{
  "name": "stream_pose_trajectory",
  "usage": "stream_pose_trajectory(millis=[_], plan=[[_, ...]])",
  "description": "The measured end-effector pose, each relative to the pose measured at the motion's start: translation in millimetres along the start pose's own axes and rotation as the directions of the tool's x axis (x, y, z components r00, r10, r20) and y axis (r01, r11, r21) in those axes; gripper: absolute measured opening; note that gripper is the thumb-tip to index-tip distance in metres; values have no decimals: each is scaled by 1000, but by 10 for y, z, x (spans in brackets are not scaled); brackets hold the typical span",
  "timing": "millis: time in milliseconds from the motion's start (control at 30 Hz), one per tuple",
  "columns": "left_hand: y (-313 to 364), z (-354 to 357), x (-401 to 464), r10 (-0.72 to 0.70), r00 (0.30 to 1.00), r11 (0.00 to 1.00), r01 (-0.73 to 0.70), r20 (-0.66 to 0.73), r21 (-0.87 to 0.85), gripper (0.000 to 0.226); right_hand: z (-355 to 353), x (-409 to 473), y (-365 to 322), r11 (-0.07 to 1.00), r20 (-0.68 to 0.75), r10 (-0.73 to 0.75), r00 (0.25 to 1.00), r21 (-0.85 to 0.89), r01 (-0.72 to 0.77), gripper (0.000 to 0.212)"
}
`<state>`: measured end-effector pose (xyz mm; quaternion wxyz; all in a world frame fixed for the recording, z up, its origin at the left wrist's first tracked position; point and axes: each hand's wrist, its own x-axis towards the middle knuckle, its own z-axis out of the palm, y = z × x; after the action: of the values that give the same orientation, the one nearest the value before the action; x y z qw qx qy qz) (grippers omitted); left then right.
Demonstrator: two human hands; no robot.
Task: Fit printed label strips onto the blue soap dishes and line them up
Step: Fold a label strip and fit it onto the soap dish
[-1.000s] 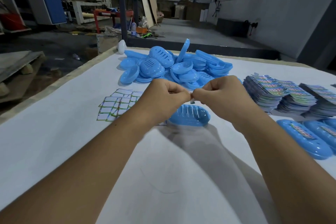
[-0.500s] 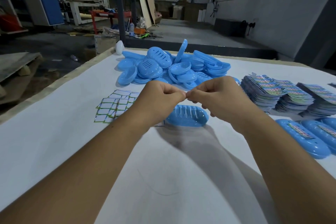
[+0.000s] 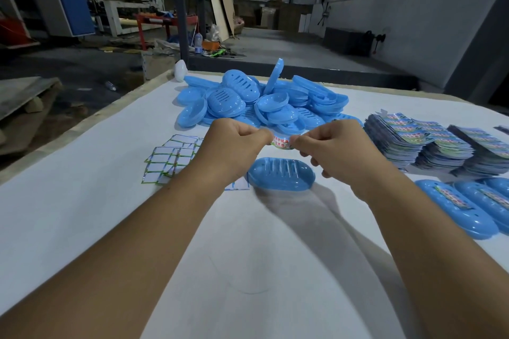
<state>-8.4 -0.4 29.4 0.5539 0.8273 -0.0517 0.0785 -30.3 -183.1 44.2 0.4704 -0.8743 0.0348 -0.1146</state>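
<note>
My left hand (image 3: 234, 146) and my right hand (image 3: 333, 148) each pinch one end of a small printed label strip (image 3: 281, 142), stretched between them in the air. Just below it a single blue soap dish (image 3: 281, 177) lies slotted side up on the white table (image 3: 82, 215). Behind the hands sits a heap of loose blue soap dishes (image 3: 256, 102). At the right edge, labelled blue dishes (image 3: 457, 208) lie side by side in a row.
Stacks of printed label sheets (image 3: 429, 143) stand at the right. Small white cards with green borders (image 3: 170, 158) are spread left of my left hand. A white object (image 3: 181, 70) sits at the table's far corner. Beyond the table is a workshop floor.
My hands have drawn apart, and the label strip now shows stretched between the fingertips. The soap dish below has stayed in place.
</note>
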Motion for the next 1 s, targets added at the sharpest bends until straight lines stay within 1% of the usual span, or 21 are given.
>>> stream_pose_trajectory(millis=[133, 267, 367, 400, 467, 533, 567, 633, 700, 867, 1000], plan=[[-17, 8, 18, 8, 1000, 1000, -8, -10, 1, 32, 10, 9, -13, 999, 6, 44, 999, 31, -44, 25], [-63, 26, 27, -3, 1000, 998, 3, -9, 58, 39, 19, 31, -10, 996, -13, 73, 997, 60, -72, 23], [-86, 60, -3, 13, 1000, 994, -14, 9, 104, 45, 51, 32, 9, 996, -3, 86, 996, 25, -86, 27], [-88, 73, -21, 20, 1000, 994, -20, 8, 112, 42, 63, 28, 20, 997, -4, 82, 997, 4, -82, 32], [-94, 97, -43, 30, 1000, 992, -29, -6, 125, 29, 77, 23, 34, 997, -6, 71, 997, -29, -71, 45], [-108, 116, -46, 56, 998, 982, -50, -28, 183, 22, 83, 35, 58, 996, -8, 69, 998, -50, -69, 51], [-114, 117, -45, 67, 997, 973, -57, -40, 223, 21, 84, 45, 70, 996, -10, 71, 997, -55, -72, 51], [-124, 114, -41, 70, 996, 959, -50, -61, 278, 29, 90, 60, 92, 995, -1, 79, 997, -60, -79, 50], [-130, 128, -33, 64, 995, 950, -38, -72, 310, 35, 94, 68, 106, 993, 12, 89, 996, -75, -88, 41], [-128, 165, -8, 67, 996, 928, -39, -63, 372, 37, 123, 104, 151, 990, 32, 103, 994, -96, -100, 33], [-148, 177, -5, 75, 995, 911, -43, -63, 410, 34, 150, 138, 188, 988, 18, 118, 993, -97, -116, 41]])
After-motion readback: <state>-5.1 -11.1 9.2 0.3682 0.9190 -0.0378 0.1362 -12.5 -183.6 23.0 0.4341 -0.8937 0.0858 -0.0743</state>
